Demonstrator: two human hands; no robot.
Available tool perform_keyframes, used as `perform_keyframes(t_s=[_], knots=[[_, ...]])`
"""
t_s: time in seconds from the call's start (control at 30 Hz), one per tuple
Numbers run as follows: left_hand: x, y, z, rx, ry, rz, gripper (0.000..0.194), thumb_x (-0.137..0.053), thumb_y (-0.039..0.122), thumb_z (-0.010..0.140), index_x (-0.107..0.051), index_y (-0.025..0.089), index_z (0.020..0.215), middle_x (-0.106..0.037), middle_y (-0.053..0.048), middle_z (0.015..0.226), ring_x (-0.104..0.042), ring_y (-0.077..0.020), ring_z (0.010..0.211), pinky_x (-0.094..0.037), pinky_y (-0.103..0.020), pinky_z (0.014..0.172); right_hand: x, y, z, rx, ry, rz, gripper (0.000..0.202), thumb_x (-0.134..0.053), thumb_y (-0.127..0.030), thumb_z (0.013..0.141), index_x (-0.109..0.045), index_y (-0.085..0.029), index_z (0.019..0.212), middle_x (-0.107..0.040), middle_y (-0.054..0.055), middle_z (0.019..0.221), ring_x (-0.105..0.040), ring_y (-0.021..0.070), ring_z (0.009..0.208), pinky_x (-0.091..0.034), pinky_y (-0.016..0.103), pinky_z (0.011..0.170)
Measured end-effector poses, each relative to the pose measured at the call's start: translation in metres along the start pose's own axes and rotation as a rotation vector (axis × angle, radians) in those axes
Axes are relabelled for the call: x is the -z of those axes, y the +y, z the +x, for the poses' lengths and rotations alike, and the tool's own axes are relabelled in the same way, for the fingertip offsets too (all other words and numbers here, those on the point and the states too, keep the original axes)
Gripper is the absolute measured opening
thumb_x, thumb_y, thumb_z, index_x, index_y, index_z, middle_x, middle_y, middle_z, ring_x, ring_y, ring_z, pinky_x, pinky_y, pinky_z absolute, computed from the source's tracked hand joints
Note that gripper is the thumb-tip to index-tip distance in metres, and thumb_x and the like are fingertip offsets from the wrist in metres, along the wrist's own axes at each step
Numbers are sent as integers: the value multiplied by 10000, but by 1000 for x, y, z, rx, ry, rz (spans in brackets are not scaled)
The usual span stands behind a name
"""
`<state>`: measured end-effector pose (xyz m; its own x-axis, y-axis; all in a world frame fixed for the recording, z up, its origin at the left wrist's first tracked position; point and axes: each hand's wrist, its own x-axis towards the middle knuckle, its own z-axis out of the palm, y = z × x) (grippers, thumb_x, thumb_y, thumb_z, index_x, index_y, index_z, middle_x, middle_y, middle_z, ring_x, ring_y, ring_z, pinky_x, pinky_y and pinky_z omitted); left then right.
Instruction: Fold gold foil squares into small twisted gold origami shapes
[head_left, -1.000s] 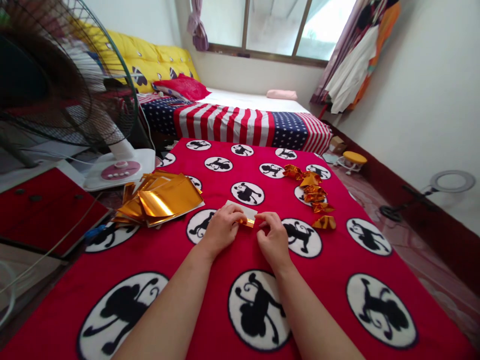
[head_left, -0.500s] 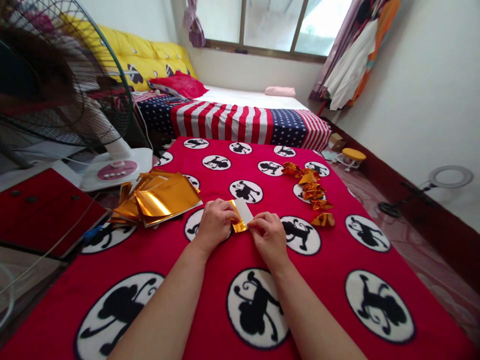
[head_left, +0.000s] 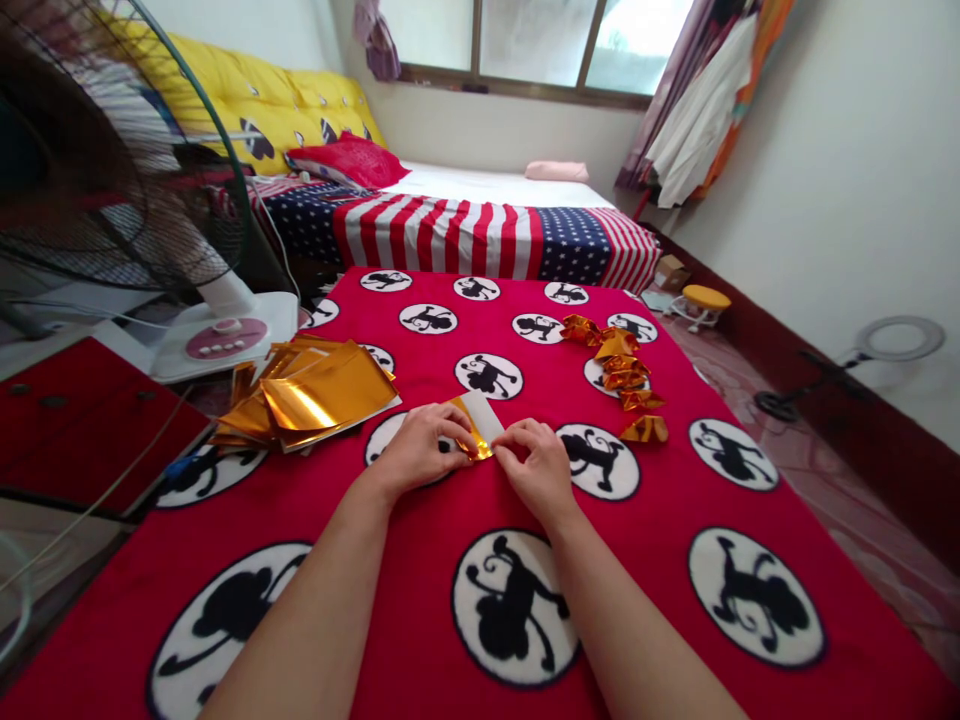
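Note:
A small sheet of gold and white paper [head_left: 482, 414] lies partly folded on the red cloth [head_left: 420, 640], between my two hands. My left hand [head_left: 424, 447] pinches its lower left edge, fingers bent over the gold part. With thumb and fingertips together, my right hand [head_left: 536, 465] holds the lower right corner. To the left is a loose pile of gold foil sheets [head_left: 330, 390]. Several folded gold pieces [head_left: 622, 372] stand in a row at the right.
A fan [head_left: 225, 330] stands at the left beside a red box [head_left: 90, 420]. Past the cloth is a bed [head_left: 472, 235] with a striped cover. A yellow stool [head_left: 706, 297] and a ring light [head_left: 900, 339] are on the right.
My left hand has shifted slightly left and lies flatter, its fingers lower on the paper. More of the paper's gold part is folded at the bottom. The view has shifted slightly.

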<state>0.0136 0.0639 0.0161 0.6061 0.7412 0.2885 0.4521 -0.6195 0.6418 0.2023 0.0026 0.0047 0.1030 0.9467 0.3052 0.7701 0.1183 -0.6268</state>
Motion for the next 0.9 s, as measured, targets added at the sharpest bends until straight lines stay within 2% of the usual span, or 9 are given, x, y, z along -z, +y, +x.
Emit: perform_keyframes(t_s=[0.67,0.9], knots=[[-1,-2,2,32,-24,-42,122,-759,206,727,-791,303,794,-692,-7,956,-619,-169,928,-468,-305,901,-1,0,2,-27,-17,-9,94,-656,-187,763,-729,-245,770,-675,8,857,-568,195,867,-405,316,826],[-3,-4,3,46,-1,-54,68,-757,216,734,-778,271,769,-706,-6,949,-626,-176,929,-466,-312,890,-2,0,2,-38,-22,-28,63,-689,-189,743,-718,-244,753,-678,-5,858,-563,187,854,-392,307,805]])
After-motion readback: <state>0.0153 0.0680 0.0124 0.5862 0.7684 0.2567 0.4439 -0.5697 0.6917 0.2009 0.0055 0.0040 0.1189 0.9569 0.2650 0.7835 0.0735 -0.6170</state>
